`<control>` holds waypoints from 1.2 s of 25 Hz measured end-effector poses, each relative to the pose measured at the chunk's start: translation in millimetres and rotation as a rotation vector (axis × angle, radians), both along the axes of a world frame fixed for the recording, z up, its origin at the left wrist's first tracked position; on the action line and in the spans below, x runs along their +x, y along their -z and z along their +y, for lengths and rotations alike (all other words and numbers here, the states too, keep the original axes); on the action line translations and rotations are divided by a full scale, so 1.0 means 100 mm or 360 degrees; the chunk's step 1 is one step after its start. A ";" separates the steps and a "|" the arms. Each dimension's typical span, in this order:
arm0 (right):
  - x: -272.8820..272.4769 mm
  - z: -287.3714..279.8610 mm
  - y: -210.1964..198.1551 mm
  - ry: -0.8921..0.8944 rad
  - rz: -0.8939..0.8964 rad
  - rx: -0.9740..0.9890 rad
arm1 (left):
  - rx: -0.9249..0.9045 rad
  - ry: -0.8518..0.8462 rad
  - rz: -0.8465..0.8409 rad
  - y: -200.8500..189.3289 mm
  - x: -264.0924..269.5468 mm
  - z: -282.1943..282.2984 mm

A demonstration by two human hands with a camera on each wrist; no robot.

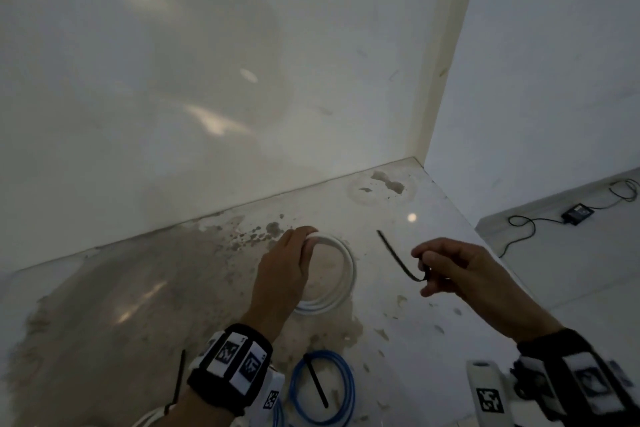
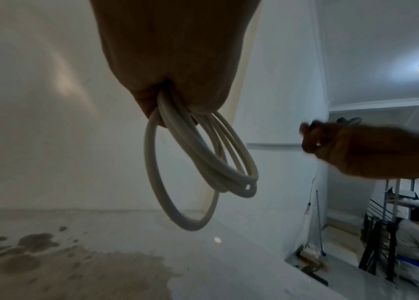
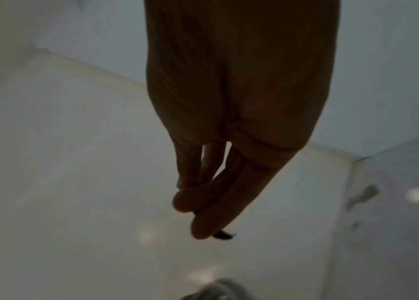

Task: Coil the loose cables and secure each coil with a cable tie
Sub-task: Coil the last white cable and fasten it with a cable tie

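- My left hand point(image 1: 284, 274) has its grip curled round the white cable coil point(image 2: 203, 162), hanging above the surface point(image 1: 398, 288).
- My right hand point(image 1: 460, 270) pinches a black cable tie point(image 1: 398, 258).
- The surface is pale and stained, in a white-walled corner.
- A blue cable coil point(image 1: 322, 388) lies nearer me, a second black tie point(image 1: 316, 381) across it.

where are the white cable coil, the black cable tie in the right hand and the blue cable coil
white cable coil point(image 2: 203, 162): left wrist view, on the bundled loops below the grip.
black cable tie point(image 1: 398, 258): head view, on the strap's middle.
blue cable coil point(image 1: 346, 388): head view, on its right arc, on the floor.
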State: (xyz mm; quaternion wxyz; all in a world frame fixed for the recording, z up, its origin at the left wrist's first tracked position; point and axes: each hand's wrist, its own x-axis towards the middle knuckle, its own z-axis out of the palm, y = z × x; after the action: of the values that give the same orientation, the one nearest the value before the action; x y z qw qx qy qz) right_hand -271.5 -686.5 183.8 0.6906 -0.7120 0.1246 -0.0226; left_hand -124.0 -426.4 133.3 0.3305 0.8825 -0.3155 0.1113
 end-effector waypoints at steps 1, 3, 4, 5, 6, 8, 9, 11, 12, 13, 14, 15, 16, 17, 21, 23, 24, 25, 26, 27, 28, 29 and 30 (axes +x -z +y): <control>-0.01 0.10 -0.23 -0.0149 -0.0064 0.0101 | -0.0026 -0.0012 -0.0006 -0.04 0.02 -0.02; 0.02 0.27 -0.53 -0.0369 -0.0091 0.0114 | -0.0092 -0.0039 0.0004 -0.13 0.07 -0.06; 0.06 0.35 -0.60 -0.0430 -0.0067 0.0076 | -0.0120 -0.0039 0.0010 -0.17 0.09 -0.08; 0.11 0.42 -0.62 -0.0472 -0.0038 0.0027 | -0.0148 -0.0036 0.0019 -0.20 0.10 -0.10; 0.16 0.49 -0.62 -0.0482 -0.0001 -0.0011 | -0.0177 -0.0030 0.0034 -0.24 0.10 -0.11; 0.29 0.62 -0.57 -0.0421 0.0031 -0.0075 | -0.0222 -0.0017 0.0060 -0.30 0.09 -0.13; 0.35 0.67 -0.53 -0.0367 0.0019 -0.0103 | -0.0234 -0.0002 0.0062 -0.32 0.09 -0.14; 0.46 0.75 -0.48 -0.0252 -0.0064 -0.0147 | -0.0262 0.0069 0.0054 -0.35 0.06 -0.15; 0.51 0.79 -0.46 -0.0207 -0.0128 -0.0164 | -0.0283 0.0115 0.0054 -0.36 0.05 -0.15; 0.56 0.81 -0.43 -0.0184 -0.0200 -0.0185 | -0.0304 0.0150 0.0056 -0.36 0.03 -0.16; 0.58 0.83 -0.41 -0.0179 -0.0262 -0.0212 | -0.0328 0.0159 0.0059 -0.36 0.01 -0.15; 0.60 0.85 -0.39 -0.0183 -0.0318 -0.0267 | -0.0359 0.0146 0.0062 -0.37 -0.01 -0.15; 0.59 0.87 -0.36 -0.0196 -0.0359 -0.0340 | -0.0394 0.0126 0.0063 -0.37 -0.03 -0.14; 0.59 0.89 -0.35 -0.0215 -0.0394 -0.0428 | -0.0431 0.0112 0.0057 -0.39 -0.04 -0.13; 0.57 0.96 -0.31 -0.0238 -0.0618 -0.0783 | -0.0552 0.0173 -0.0021 -0.46 -0.14 -0.10; 0.58 0.98 -0.27 -0.0217 -0.0789 -0.0976 | -0.0610 0.0186 -0.0044 -0.49 -0.18 -0.09; 0.57 0.98 -0.26 -0.0213 -0.0845 -0.1053 | -0.0619 0.0186 -0.0049 -0.50 -0.20 -0.08; 0.57 0.96 -0.24 -0.0224 -0.0888 -0.1133 | -0.0614 0.0191 -0.0056 -0.51 -0.21 -0.08; 0.55 0.95 -0.23 -0.0242 -0.0916 -0.1217 | -0.0596 0.0212 -0.0062 -0.51 -0.22 -0.07; 0.55 0.93 -0.24 -0.0257 -0.0931 -0.1304 | -0.0579 0.0237 -0.0069 -0.49 -0.21 -0.07; 0.54 0.93 -0.24 -0.0271 -0.0934 -0.1397 | -0.0574 0.0256 -0.0071 -0.46 -0.20 -0.06; 0.53 0.93 -0.26 -0.0282 -0.0931 -0.1487 | -0.0584 0.0266 -0.0062 -0.44 -0.19 -0.06; 0.52 0.93 -0.26 -0.0288 -0.0934 -0.1565 | -0.0603 0.0260 -0.0043 -0.42 -0.18 -0.05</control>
State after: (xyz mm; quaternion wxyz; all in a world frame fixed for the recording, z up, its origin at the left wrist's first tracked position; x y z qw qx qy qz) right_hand -219.0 -593.0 210.2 0.2836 -0.9210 -0.1585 -0.2151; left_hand -141.9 -431.7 174.9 0.4944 0.7744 -0.3639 0.1533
